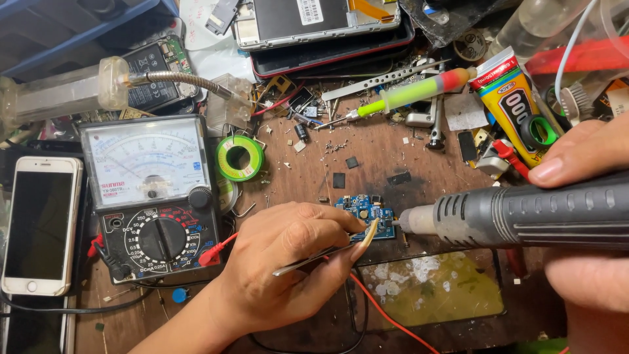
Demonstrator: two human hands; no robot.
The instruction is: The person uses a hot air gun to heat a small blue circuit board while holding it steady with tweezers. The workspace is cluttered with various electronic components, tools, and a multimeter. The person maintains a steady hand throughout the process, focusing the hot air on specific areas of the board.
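Note:
My left hand (282, 262) grips thin metal tweezers (314, 258), their tips down at a small blue circuit board (367, 213) on the brown wooden bench. My right hand (583, 216) is wrapped around the dark grey handle of a hot air tool (524, 211). Its metal nozzle (414, 219) points left and sits right at the board's right edge. The fingers of my left hand cover part of the board.
An analog multimeter (154, 193) with red and black leads stands at left, beside a white phone (39, 223). A green solder spool (239, 158), a green syringe (409, 95), a yellow glue tube (508, 105), opened devices at the back and small loose parts crowd the bench.

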